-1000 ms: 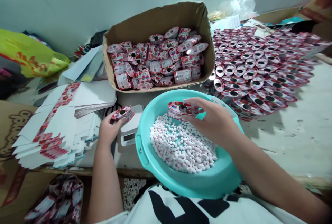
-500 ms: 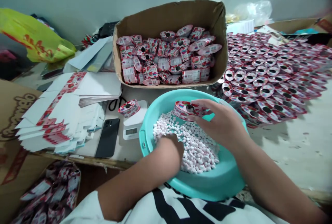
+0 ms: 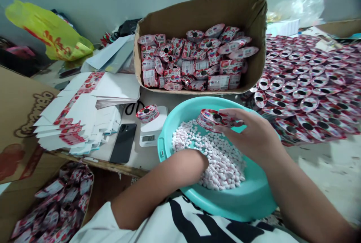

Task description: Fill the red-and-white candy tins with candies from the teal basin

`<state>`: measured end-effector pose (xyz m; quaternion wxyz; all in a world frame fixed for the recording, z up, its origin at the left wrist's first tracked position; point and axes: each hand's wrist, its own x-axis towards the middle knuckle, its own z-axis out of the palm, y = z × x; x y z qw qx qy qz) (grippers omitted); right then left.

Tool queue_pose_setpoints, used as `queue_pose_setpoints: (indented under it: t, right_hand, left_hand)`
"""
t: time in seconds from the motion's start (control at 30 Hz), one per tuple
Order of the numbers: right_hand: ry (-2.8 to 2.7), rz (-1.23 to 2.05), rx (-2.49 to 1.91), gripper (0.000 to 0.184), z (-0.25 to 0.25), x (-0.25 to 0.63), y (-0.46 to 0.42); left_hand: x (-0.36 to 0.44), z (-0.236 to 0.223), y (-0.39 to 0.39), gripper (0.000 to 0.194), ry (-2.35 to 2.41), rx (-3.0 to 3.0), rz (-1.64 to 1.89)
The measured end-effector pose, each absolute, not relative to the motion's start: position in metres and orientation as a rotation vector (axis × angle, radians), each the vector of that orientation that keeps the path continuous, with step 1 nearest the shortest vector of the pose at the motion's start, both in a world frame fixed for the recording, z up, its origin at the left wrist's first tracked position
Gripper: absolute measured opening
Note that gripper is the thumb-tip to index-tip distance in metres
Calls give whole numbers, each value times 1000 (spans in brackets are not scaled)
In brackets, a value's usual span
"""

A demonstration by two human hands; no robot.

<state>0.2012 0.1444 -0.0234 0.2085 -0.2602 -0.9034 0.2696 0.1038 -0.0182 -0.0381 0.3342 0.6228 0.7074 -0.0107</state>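
Note:
My right hand (image 3: 244, 124) pinches a small red-and-white printed carton (image 3: 208, 120) by its right end. The carton has a dark round hole in its upward-facing side and is held above the teal basin (image 3: 225, 207). Many small whitish-pink candies (image 3: 222, 168) lie in the basin. Low over the candies is my left hand (image 3: 194, 164), turned down, its fingers hidden from view. A similar carton (image 3: 147, 114) sits on a white digital scale (image 3: 153, 132) left of the basin.
A cardboard box (image 3: 201, 10) full of filled-looking packs stands behind the basin. Rows of cartons with holes (image 3: 307, 85) spread at the right. Flat card blanks (image 3: 76, 111), a black phone (image 3: 123, 143) and a yellow bag (image 3: 52, 32) are at the left. Another box of packs (image 3: 59, 201) sits below.
The camera view has shifted, so the scene sits further right. My left hand has turned so its fingers no longer show. My right hand still holds the carton over the basin.

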Motion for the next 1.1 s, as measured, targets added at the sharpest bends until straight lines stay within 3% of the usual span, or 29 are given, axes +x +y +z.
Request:
queue_pose_setpoints:
  t: [0.13,0.23,0.33,0.7,0.9,0.97,1.03,1.1]
  right_hand:
    - [-2603,763,-755,37,-23,202,146]
    - [-2741,754,-741,37,-23,202,144]
    - [-2836,784,-664,47,-21,201,139]
    - [-2880,877,-425,57,-10,203,126]
    - [-2875,883,-493,58,-9,201,127]
    - [-2872,843,-573,59,-8,200,128]
    - [-2879,777,-635,60,-7,200,129]
    - [-2885,711,-677,61,-5,201,130]
  left_hand:
    - [90,-20,-31,26,1779,1656,416]
    - [80,-16,-36,22,1958,1597,884]
    - [76,-17,-35,22,2100,1589,1127]
    - [75,-17,-15,30,2205,1718,751]
    - [72,-21,-24,51,2254,1425,1200]
    - [70,-21,-28,38,2356,1278,1273]
    - [69,-21,-30,16,2424,1209,1113]
    - [71,-20,-28,11,2432,1234,908]
